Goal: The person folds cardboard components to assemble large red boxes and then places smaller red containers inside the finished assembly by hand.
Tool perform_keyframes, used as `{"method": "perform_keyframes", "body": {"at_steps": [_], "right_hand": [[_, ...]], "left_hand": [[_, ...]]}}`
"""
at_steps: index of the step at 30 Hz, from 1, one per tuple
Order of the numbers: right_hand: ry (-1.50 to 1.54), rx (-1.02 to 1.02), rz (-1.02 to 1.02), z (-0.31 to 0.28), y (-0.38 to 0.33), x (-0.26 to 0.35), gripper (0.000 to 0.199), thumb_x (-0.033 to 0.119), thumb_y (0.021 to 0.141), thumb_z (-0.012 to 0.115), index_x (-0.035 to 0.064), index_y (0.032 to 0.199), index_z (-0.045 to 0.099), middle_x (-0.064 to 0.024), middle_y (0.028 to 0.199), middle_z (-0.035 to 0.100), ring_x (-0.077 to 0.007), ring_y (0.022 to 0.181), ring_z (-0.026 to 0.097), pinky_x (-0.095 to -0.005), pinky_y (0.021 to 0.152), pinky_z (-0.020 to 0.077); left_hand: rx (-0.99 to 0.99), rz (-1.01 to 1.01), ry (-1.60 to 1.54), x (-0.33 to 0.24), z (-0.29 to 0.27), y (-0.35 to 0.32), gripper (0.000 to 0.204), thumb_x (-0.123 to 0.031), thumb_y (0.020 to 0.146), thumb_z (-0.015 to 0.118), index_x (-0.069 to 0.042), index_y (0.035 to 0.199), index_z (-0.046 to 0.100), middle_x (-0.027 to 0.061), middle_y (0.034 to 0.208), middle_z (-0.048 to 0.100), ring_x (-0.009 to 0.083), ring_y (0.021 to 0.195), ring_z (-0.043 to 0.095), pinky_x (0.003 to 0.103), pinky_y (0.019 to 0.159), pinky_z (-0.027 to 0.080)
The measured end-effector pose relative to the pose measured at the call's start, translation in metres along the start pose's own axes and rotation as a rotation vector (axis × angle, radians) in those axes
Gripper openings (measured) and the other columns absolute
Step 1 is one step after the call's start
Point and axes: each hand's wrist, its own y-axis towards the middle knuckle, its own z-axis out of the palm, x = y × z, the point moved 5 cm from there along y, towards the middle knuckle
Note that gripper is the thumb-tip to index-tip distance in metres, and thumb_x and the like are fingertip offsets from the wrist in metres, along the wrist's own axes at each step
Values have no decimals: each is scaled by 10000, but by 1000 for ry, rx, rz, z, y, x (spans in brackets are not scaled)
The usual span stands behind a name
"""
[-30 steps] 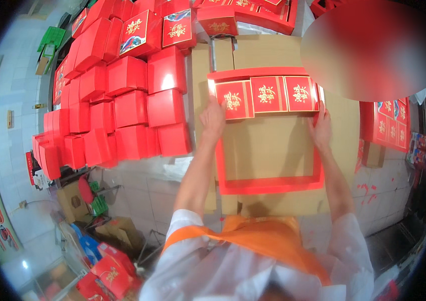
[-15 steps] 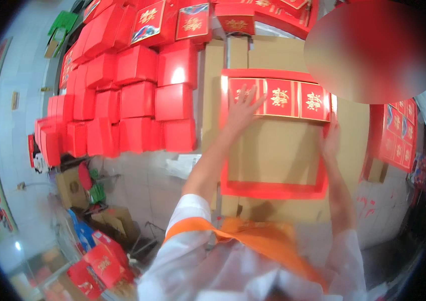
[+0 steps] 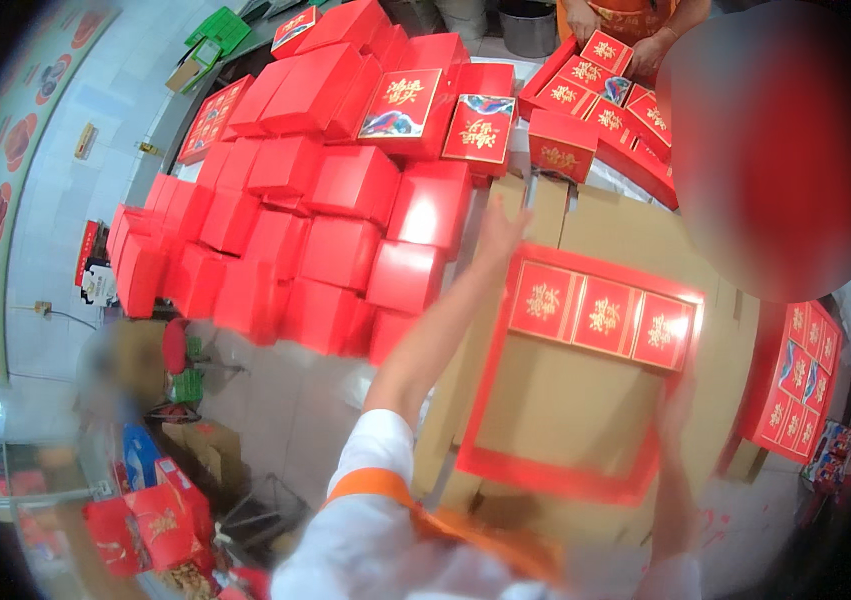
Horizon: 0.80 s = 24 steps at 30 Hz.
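A large shallow red box (image 3: 557, 480) with low walls lies on brown cardboard, its brown bottom partly bare. Three small red boxes with gold lettering fill its far end: a left one (image 3: 543, 298), a middle one (image 3: 605, 316) and a right one (image 3: 663, 333). My left hand (image 3: 502, 232) is beyond the large box's far left corner, holding nothing, fingers stretched forward. Just ahead of it stands a red box with gold lettering (image 3: 561, 145). At the large box's right wall is my right hand (image 3: 677, 402), its fingers smeared by motion.
Stacked plain red boxes (image 3: 350, 250) rise on the left, with picture-lidded boxes (image 3: 477, 130) on top. At the far side a co-worker's hands (image 3: 653, 48) are at another filled red box (image 3: 635, 158). A filled box (image 3: 795, 375) stands at the right. Flattened cardboard (image 3: 635, 225) covers the work surface.
My left hand has come off the small boxes and moved out past the far left corner. My right hand stays by the right wall. The view has turned, showing the co-worker's hands.
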Motion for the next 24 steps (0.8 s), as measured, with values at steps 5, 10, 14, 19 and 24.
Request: {"method": "perform_keyframes", "body": {"at_steps": [5, 10, 14, 19, 24], "right_hand": [[-263, -63, 64, 3, -10, -39, 627, 164, 851, 533, 12, 1385, 240, -213, 1337, 375, -345, 1190, 396, -406, 986, 327], [-294, -62, 103, 1, -10, -18, 634, 139, 827, 557, 34, 1380, 264, -217, 1284, 417, -355, 1157, 418, -428, 964, 345], [-251, -49, 152, 0, -11, -21, 631, 122, 827, 550, 28, 1379, 259, -216, 1285, 412, -359, 1152, 425, -432, 972, 342], [-315, -95, 30, 6, -17, -21, 596, 143, 839, 538, -5, 1357, 284, -223, 1289, 406, -360, 1156, 429, -424, 990, 332], [-186, -48, 112, -5, -5, -18, 568, 273, 889, 517, -9, 1337, 310, -231, 1288, 411, -355, 1210, 386, -423, 1018, 305]], "left_hand": [[-331, -560, -888, 17, 27, 68, 463, -458, 745, 686, -100, 897, 435, 53, 710, 372, 171, 642, 363, 328, 538, 336], [-699, -504, -1090, 29, 19, 103, 482, -442, 726, 706, -65, 969, 529, 46, 843, 572, 153, 656, 529, 293, 514, 431], [-774, -517, -1180, -17, 28, 97, 552, -468, 740, 664, -35, 1051, 519, 82, 961, 590, 189, 737, 566, 311, 569, 461], [-475, -499, -1442, -81, 24, 77, 573, -491, 779, 585, -74, 1151, 464, 55, 975, 547, 178, 819, 499, 372, 779, 426], [-36, -206, -1203, -139, 62, -84, 453, -382, 858, 525, -73, 1178, 435, 86, 1074, 522, 212, 938, 507, 388, 866, 399]]}}
